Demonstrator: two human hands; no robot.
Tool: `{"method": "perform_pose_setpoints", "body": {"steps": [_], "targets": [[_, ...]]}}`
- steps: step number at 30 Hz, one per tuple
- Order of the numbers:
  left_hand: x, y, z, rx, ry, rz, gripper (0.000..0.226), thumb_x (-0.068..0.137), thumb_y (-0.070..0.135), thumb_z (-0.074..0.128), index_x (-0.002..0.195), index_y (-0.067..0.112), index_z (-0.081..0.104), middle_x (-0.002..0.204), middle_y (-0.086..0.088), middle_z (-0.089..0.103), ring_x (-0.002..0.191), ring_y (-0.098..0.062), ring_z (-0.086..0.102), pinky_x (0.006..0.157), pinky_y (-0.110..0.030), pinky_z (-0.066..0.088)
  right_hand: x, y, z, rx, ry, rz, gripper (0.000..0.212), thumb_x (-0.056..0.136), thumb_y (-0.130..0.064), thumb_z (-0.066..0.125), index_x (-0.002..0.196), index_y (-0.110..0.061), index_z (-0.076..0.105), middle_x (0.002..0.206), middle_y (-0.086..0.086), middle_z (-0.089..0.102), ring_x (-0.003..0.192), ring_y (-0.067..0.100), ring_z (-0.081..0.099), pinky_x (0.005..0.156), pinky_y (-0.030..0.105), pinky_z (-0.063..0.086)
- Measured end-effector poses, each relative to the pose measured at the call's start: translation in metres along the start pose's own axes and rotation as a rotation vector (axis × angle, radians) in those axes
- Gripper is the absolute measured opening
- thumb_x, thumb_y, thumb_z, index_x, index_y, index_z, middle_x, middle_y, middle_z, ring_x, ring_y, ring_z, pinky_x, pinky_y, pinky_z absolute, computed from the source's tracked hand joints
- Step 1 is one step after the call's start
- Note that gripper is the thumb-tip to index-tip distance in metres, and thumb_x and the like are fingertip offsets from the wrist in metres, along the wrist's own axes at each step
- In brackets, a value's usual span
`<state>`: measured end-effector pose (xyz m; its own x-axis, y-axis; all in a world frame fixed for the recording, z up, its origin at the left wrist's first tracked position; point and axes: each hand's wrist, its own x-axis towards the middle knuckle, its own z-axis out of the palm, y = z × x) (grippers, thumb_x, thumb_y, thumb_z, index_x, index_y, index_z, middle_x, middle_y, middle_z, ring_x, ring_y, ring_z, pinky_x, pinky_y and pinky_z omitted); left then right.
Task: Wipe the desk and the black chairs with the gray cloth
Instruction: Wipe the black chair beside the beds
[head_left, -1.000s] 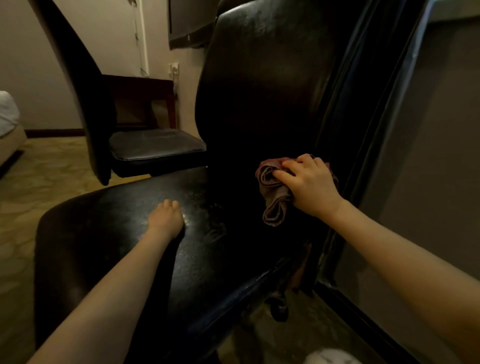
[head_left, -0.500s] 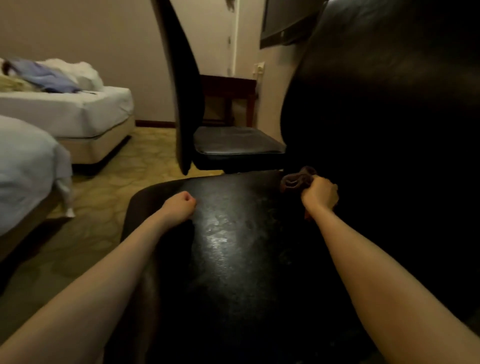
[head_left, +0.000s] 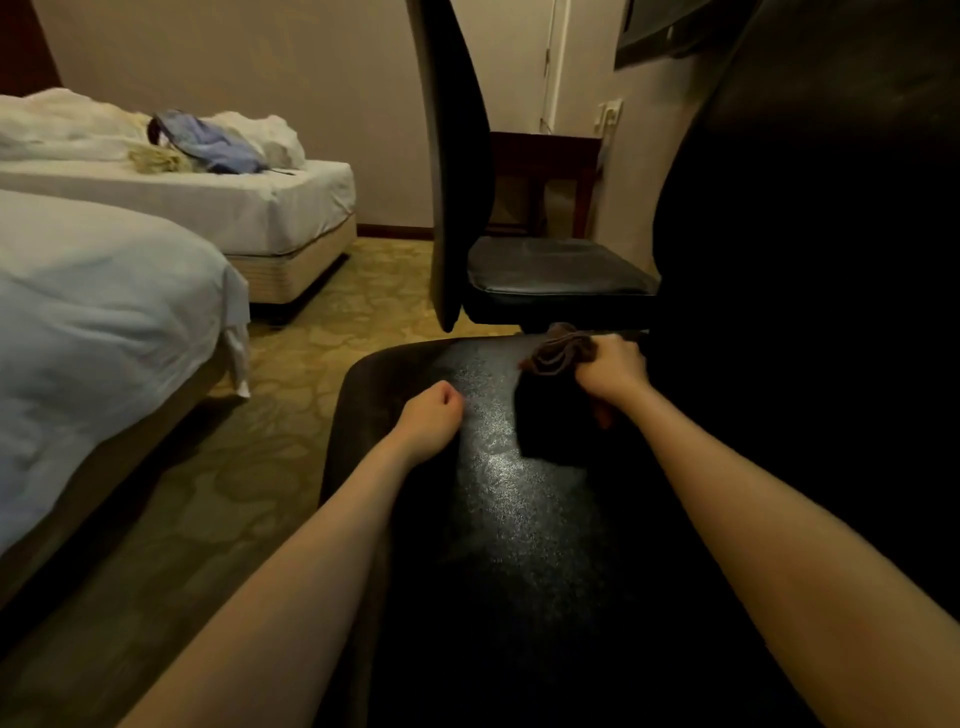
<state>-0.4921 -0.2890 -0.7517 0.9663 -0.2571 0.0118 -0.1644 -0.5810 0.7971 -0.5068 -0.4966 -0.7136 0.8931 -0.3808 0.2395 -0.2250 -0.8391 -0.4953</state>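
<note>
A black leather chair fills the lower middle of the view, its shiny seat (head_left: 498, 499) in front of me and its tall backrest (head_left: 810, 218) dark on the right. My right hand (head_left: 613, 371) grips the bunched gray cloth (head_left: 558, 351) at the far edge of the seat, close to the backrest. My left hand (head_left: 431, 415) rests on the seat's left side as a closed fist holding nothing. A second black chair (head_left: 550, 273) stands just beyond, its backrest edge-on.
Two beds with white sheets (head_left: 93, 322) stand to the left, the far one (head_left: 228, 197) with clothes piled on it. Patterned carpet (head_left: 291, 364) lies between beds and chairs. A dark wooden desk (head_left: 545, 150) stands against the far wall behind the second chair.
My right hand carried the cloth from the backrest down to the far edge of the seat. My left hand curled into a fist. My view turned left, bringing the beds into sight.
</note>
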Motion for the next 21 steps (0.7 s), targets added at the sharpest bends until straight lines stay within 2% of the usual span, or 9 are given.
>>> {"method": "perform_pose_setpoints", "body": {"steps": [3,6,8,10,11,13,15,17,21], "targets": [[-0.009,-0.006,-0.004,-0.068,0.074,-0.031,0.022,0.098,0.017,0.035,0.084,0.010,0.051,0.081,-0.002,0.052,0.081,-0.019,0.048,0.065,-0.028,0.032,-0.043,-0.035,0.009,0.097,-0.102,-0.063,0.021,0.089,-0.020,0.054,0.101,-0.013,0.069,0.111,0.018,0.066,0.109,0.036,0.056,0.082,0.033,0.044],[-0.022,-0.003,-0.017,-0.091,0.112,-0.089,0.027,0.097,0.017,0.035,0.072,0.016,0.045,0.076,0.000,0.049,0.070,-0.015,0.045,0.055,-0.027,0.029,-0.079,-0.065,0.013,0.195,-0.166,-0.065,0.021,0.089,-0.022,0.054,0.103,-0.015,0.068,0.112,0.016,0.066,0.110,0.035,0.055,0.081,0.031,0.043],[-0.031,0.004,-0.030,-0.080,0.190,-0.134,0.030,0.097,0.017,0.035,0.068,0.017,0.040,0.073,0.002,0.044,0.076,-0.018,0.043,0.059,-0.028,0.026,-0.091,-0.083,0.015,0.251,-0.202,-0.030,0.022,0.088,-0.023,0.055,0.104,-0.016,0.068,0.113,0.015,0.065,0.111,0.034,0.056,0.083,0.032,0.044],[-0.039,0.003,-0.045,-0.074,0.268,-0.144,0.032,0.098,0.017,0.034,0.067,0.016,0.040,0.077,-0.002,0.048,0.086,-0.023,0.044,0.068,-0.026,0.026,-0.105,-0.099,0.021,0.288,-0.241,-0.009,0.021,0.086,-0.023,0.057,0.102,-0.015,0.069,0.111,0.015,0.066,0.109,0.034,0.057,0.084,0.033,0.045],[-0.044,0.002,-0.054,-0.072,0.277,-0.145,0.030,0.098,0.017,0.034,0.071,0.013,0.047,0.084,-0.007,0.054,0.092,-0.027,0.048,0.071,-0.027,0.029,-0.114,-0.108,0.026,0.307,-0.261,-0.002,0.021,0.085,-0.023,0.058,0.101,-0.014,0.069,0.110,0.015,0.066,0.107,0.033,0.058,0.083,0.032,0.046],[-0.048,-0.011,-0.068,0.012,0.236,-0.186,0.030,0.099,0.015,0.032,0.100,0.001,0.059,0.110,-0.019,0.058,0.112,-0.035,0.051,0.084,-0.033,0.037,-0.129,-0.127,0.037,0.299,-0.299,-0.009,0.024,0.083,-0.023,0.060,0.103,-0.013,0.068,0.110,0.016,0.066,0.107,0.033,0.059,0.082,0.031,0.047],[-0.052,-0.027,-0.086,0.106,0.164,-0.282,0.032,0.099,0.010,0.034,0.120,-0.005,0.053,0.126,-0.024,0.053,0.116,-0.036,0.051,0.091,-0.036,0.041,-0.139,-0.148,0.048,0.270,-0.336,-0.009,0.031,0.084,-0.025,0.060,0.111,-0.012,0.066,0.115,0.016,0.064,0.110,0.033,0.058,0.084,0.030,0.047],[-0.058,-0.041,-0.104,0.138,0.110,-0.341,0.031,0.098,0.011,0.039,0.122,-0.005,0.053,0.126,-0.023,0.055,0.114,-0.036,0.054,0.093,-0.037,0.044,-0.146,-0.167,0.056,0.278,-0.408,-0.021,0.037,0.084,-0.027,0.061,0.117,-0.010,0.063,0.118,0.015,0.062,0.110,0.031,0.058,0.083,0.028,0.046],[-0.094,-0.064,-0.113,0.364,-0.094,-0.368,0.036,0.102,0.021,0.031,0.125,0.002,0.052,0.132,-0.017,0.052,0.120,-0.031,0.050,0.098,-0.032,0.039,-0.193,-0.170,0.084,0.479,-0.785,0.064,0.042,0.079,-0.014,0.070,0.119,-0.004,0.061,0.108,0.010,0.062,0.094,0.018,0.057,0.082,0.030,0.049]]}}
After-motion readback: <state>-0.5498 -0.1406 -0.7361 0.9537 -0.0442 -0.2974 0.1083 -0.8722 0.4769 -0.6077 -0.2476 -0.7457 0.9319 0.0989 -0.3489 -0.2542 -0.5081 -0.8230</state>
